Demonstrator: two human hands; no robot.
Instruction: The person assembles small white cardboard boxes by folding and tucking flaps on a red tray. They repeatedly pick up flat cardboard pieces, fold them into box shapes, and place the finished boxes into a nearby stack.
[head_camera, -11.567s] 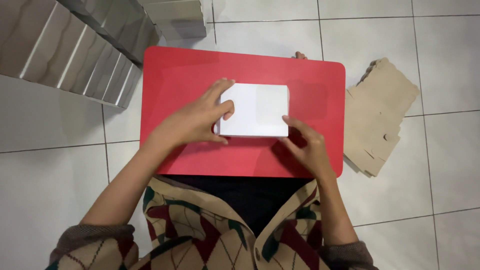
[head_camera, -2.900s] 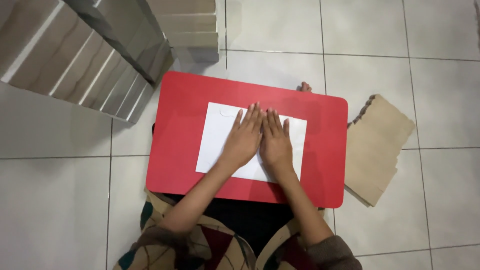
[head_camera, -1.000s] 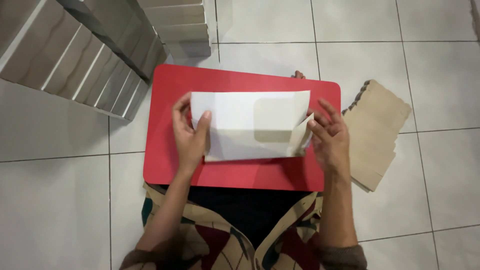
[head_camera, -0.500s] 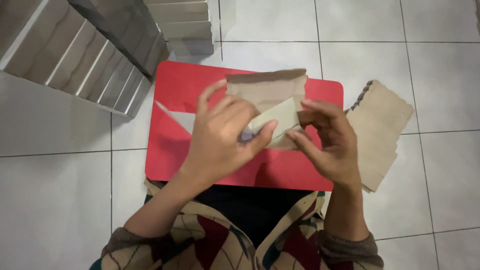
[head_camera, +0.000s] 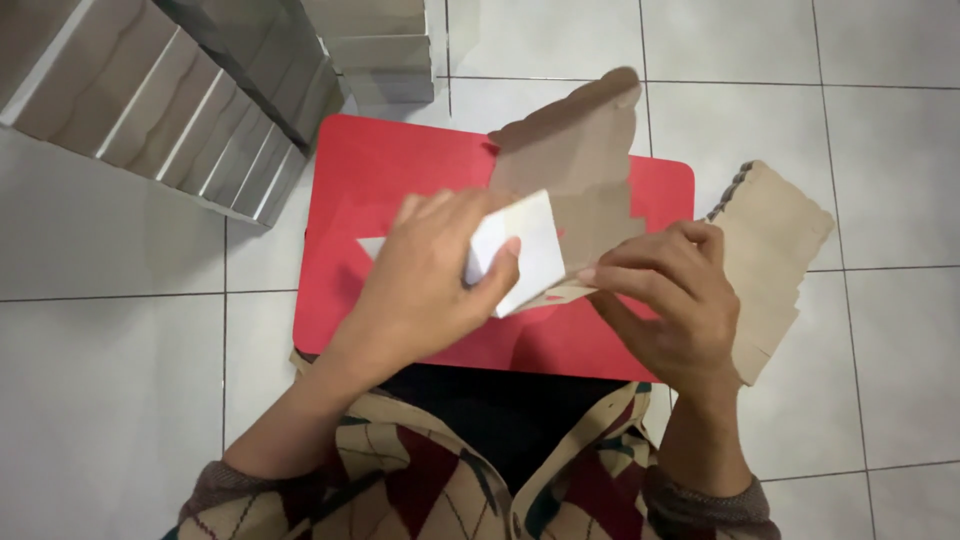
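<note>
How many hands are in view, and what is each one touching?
2. The left hand grips the white panel of the cardboard box blank over the red table; the right hand pinches its lower edge.

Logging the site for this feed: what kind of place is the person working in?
Probably a home floor used as a box-folding spot: pale floor tiles, a low red table over the lap, stacked folded boxes and a pile of flat cardboard blanks.

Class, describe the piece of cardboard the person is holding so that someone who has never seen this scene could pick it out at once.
Start at the red table on the pale tiled floor. Above its middle, the left hand and right hand hold a cardboard blank, partly folded. Unlike the flat brown stack lying on the floor right of the table, it is lifted up and shows a white face.
</note>
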